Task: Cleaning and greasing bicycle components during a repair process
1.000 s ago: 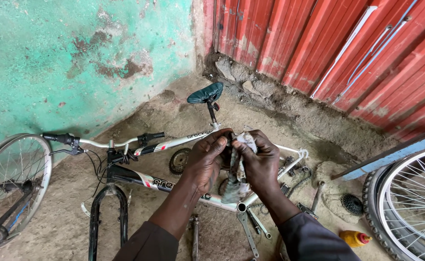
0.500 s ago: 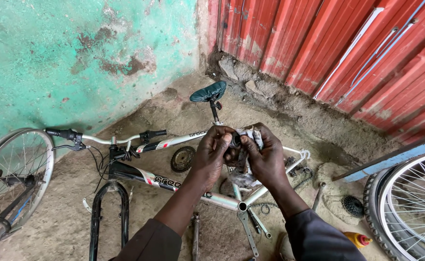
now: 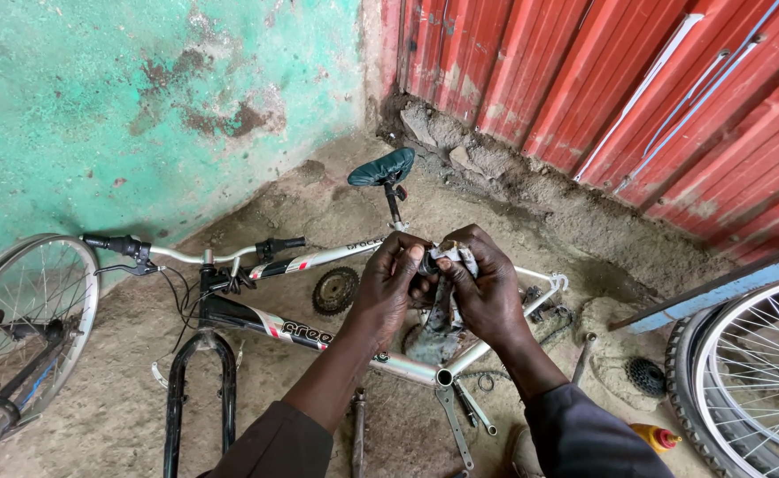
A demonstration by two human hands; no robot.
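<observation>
Both my hands meet over a wheelless bicycle frame [image 3: 274,326] lying on the dirt. My left hand [image 3: 391,281] pinches a small dark part against a dirty grey rag [image 3: 442,305]. My right hand [image 3: 487,292] is wrapped around that rag, which hangs down from the fingers. What the small part is stays hidden between the fingers. The frame has a silver and black body, handlebars [image 3: 194,254] to the left and a teal saddle [image 3: 382,168] beyond my hands.
A toothed sprocket [image 3: 335,290] lies beside the frame. Wrenches [image 3: 457,423] lie below the bottom bracket. A spoked wheel [image 3: 26,327] stands at left, another wheel [image 3: 752,381] at right. A yellow bottle [image 3: 655,436] and a black cog [image 3: 646,376] sit lower right. Teal wall and red corrugated sheet behind.
My hands have stayed together on the rag and shifted slightly up and right in the picture. The view has tilted a little, so the left wheel shows more.
</observation>
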